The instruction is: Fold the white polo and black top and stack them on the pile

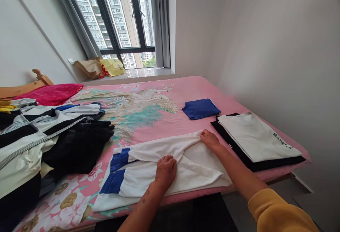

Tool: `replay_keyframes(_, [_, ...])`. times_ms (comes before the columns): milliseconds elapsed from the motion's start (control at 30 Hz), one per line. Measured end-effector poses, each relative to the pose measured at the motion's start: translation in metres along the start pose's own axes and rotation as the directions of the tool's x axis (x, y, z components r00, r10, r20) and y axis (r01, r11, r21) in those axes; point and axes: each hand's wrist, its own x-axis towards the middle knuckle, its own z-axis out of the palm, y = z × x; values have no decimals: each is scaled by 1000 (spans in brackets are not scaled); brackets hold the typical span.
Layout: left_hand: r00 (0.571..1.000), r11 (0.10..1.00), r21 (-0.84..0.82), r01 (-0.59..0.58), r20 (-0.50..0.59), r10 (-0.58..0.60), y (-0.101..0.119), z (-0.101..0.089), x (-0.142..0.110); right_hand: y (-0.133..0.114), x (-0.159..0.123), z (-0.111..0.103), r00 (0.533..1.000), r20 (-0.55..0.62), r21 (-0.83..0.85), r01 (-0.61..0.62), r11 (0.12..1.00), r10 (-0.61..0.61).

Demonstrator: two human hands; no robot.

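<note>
A white top with blue bands (196, 173) lies on the near edge of the bed, with its sleeves folded in over its body. My right hand (209, 139) pinches the top's far edge between thumb and fingers. On the middle of the same garment sits my left hand (166, 170), fingers curled and closed on the cloth; its fingertips are partly hidden. The blue bands (114, 182) lie toward the left end of the top.
To the right, a folded white T-shirt (255, 136) lies on a black garment (247, 164). A folded blue garment (201, 108) is beyond my right hand. Heaped clothes (71, 143) cover the left of the pink bed (164, 133). Bags (113, 67) stand on the windowsill.
</note>
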Motion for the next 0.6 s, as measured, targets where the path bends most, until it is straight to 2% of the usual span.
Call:
replay_keyframes(67, [999, 1000, 23, -5, -38, 5, 5, -1, 2, -10, -6, -2, 995, -78, -7, 59, 998, -59])
replay_keyframes(167, [998, 995, 95, -8, -64, 14, 11, 1, 8, -30, -19, 4, 966, -106, -8, 238, 971, -237])
replay_keyframes(267, [999, 991, 134, -19, -48, 25, 12, 4, 14, -43, -36, 16, 897, -75, -23, 436, 900, -436])
replay_keyframes(367, [998, 992, 125, -31, -56, 39, 9, 3, 17, -46, -53, 29, 816, -41, -58, 575, 816, -577])
replay_keyframes(467, [994, 992, 79, -95, -37, 98, 5, -3, 8, -43, -66, 38, 772, -34, -97, 630, 771, -635])
replay_keyframes(533, [984, 984, 11, -180, 8, 180, -2, -10, -1, -41, -73, 39, 776, -48, -112, 622, 775, -629])
replay_keyframes(600, [974, 973, -41, -226, 3, 226, -15, -20, -10, -42, -78, 37, 788, -80, -114, 601, 791, -611])
